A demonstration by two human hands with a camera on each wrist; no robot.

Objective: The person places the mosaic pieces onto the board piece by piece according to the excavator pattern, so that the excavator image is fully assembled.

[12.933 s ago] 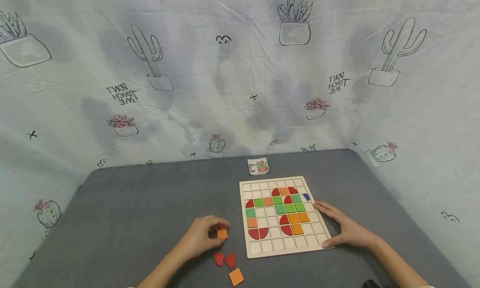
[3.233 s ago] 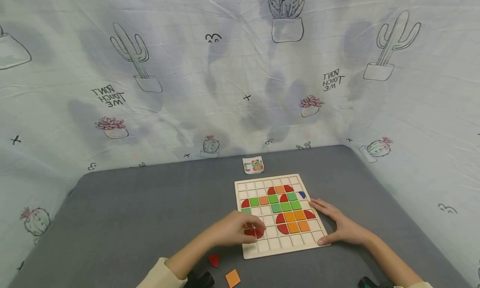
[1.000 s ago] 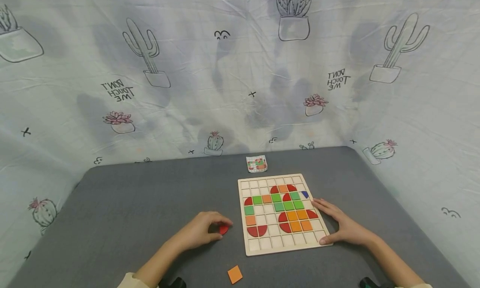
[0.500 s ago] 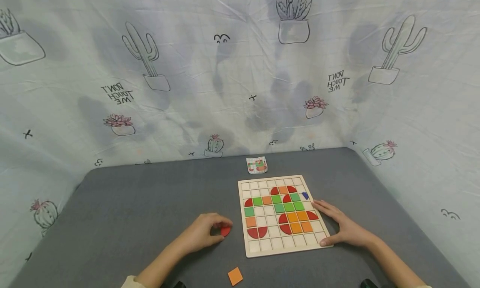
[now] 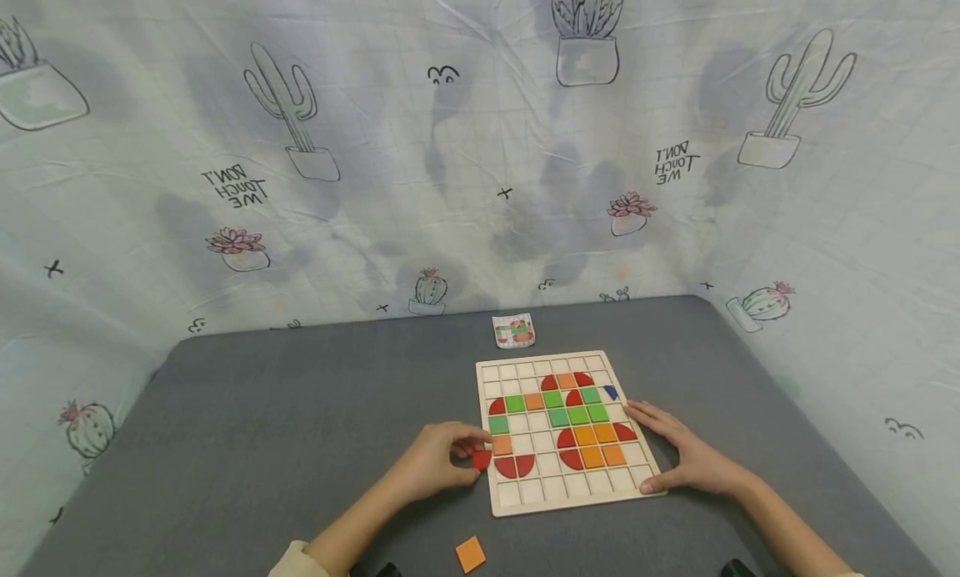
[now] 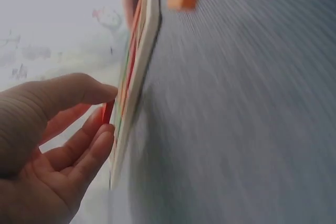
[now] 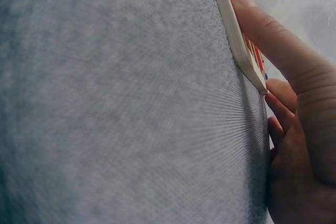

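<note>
My left hand (image 5: 442, 462) pinches a red quarter-circle tile (image 5: 481, 459) between thumb and fingertips, right at the left edge of a pale wooden grid board (image 5: 553, 486). In the left wrist view the thin red tile (image 6: 108, 112) stands edge-on between the fingers. The board bears red quarter-circles, green squares (image 5: 577, 414) and orange squares (image 5: 592, 456), with a small blue piece (image 5: 611, 392) near its right edge. My right hand (image 5: 690, 456) rests along the board's right side, fingers extended, its thumb (image 7: 273, 32) on the near corner.
A loose orange square tile (image 5: 470, 554) lies on the grey table (image 5: 315, 410) in front of the board. Beyond the board lies a small printed card (image 5: 513, 331) with a coloured grid pattern. A cactus-print cloth (image 5: 480, 143) hangs behind the table.
Since the first frame, an orange square and a red quarter-circle have joined the board's lower right. My left hand has just moved right, bringing another red tile to the board. The right hand stays put.
</note>
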